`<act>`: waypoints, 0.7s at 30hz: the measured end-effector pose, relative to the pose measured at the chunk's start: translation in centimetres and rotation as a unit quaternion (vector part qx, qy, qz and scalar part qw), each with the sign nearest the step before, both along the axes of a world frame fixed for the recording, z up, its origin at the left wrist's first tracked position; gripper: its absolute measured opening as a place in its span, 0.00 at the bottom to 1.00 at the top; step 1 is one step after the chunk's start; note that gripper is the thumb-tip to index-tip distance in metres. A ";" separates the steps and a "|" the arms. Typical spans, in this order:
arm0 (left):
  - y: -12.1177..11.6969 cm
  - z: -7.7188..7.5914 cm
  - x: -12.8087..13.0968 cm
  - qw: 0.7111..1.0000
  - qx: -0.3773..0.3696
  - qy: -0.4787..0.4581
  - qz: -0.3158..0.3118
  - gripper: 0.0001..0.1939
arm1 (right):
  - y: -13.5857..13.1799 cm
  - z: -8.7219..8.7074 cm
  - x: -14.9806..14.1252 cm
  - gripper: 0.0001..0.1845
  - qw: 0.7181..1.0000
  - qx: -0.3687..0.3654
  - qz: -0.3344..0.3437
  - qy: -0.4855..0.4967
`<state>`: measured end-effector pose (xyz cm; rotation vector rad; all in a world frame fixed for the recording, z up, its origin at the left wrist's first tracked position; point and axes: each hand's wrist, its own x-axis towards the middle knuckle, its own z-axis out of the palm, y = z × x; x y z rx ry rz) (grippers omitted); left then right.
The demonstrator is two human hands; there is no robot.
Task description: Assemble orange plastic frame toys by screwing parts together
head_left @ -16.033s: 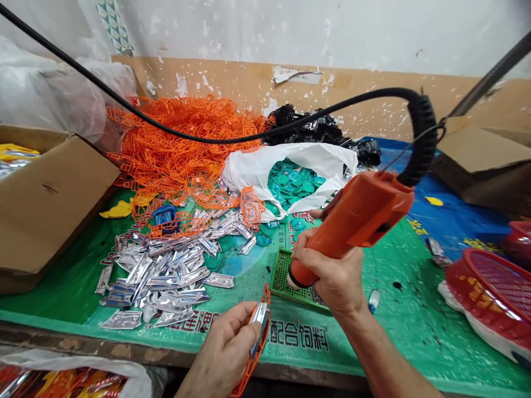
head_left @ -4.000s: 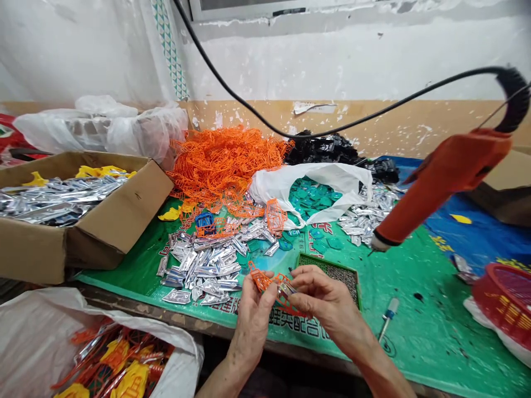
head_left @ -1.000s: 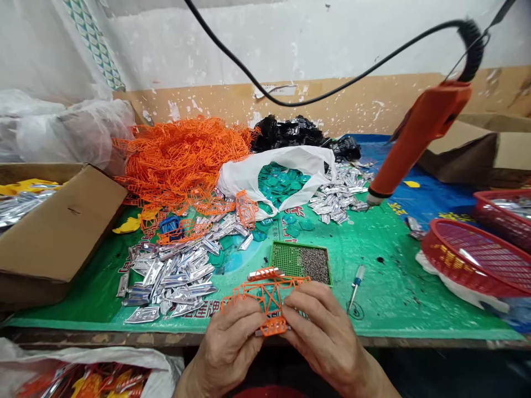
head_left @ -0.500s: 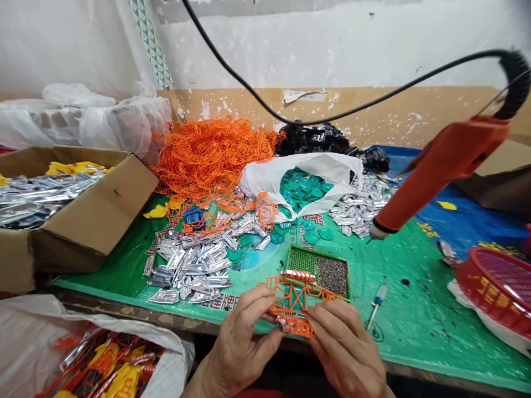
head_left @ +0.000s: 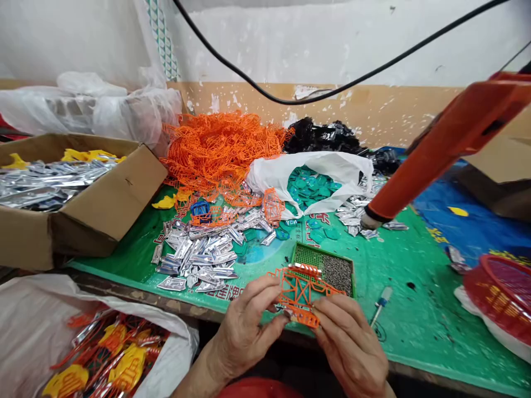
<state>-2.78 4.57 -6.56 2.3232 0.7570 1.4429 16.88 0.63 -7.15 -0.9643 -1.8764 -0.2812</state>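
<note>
Between my two hands, over the table's front edge, is an orange plastic lattice frame (head_left: 299, 290) with shiny silver pieces along its sides. My left hand (head_left: 251, 323) pinches its left end between thumb and fingers. My right hand (head_left: 348, 334) has its fingers closed on the right end; the fingertips are partly hidden. Just behind the frame lies a green tray (head_left: 305, 255), its right part filled with small dark screws (head_left: 338, 272). An orange electric screwdriver (head_left: 431, 157) hangs at the right, apart from both hands.
Silver plates (head_left: 203, 257) lie heaped left of the tray, before an orange frame pile (head_left: 224, 146). A white bag (head_left: 265, 174) holds green pieces. At left stand a cardboard box (head_left: 110, 199) and a sack (head_left: 178, 342); at right, a red basket (head_left: 489, 293) and a blue-capped pen (head_left: 381, 304).
The hanging screwdriver has swung and looks larger in view. The whole scene has shifted slightly right. Both hands keep their hold on the orange frame.
</note>
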 end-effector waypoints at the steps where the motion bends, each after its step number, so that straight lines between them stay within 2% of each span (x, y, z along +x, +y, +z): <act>1: 0.0 0.3 0.0 1.000 0.016 0.017 0.002 0.20 | -0.1 0.0 0.1 0.07 1.000 0.000 0.001 -0.001; 4: -0.1 0.9 0.0 0.997 0.043 0.063 -0.006 0.15 | -0.5 -0.1 0.4 0.08 1.000 0.001 0.003 -0.010; 10: -0.2 1.4 0.1 0.993 0.041 0.103 -0.028 0.10 | -0.8 -0.6 0.8 0.08 1.000 -0.003 0.006 -0.019; 21: 0.0 1.4 0.2 0.997 0.024 0.044 -0.064 0.08 | -0.8 -0.5 0.6 0.12 1.000 0.000 0.015 -0.006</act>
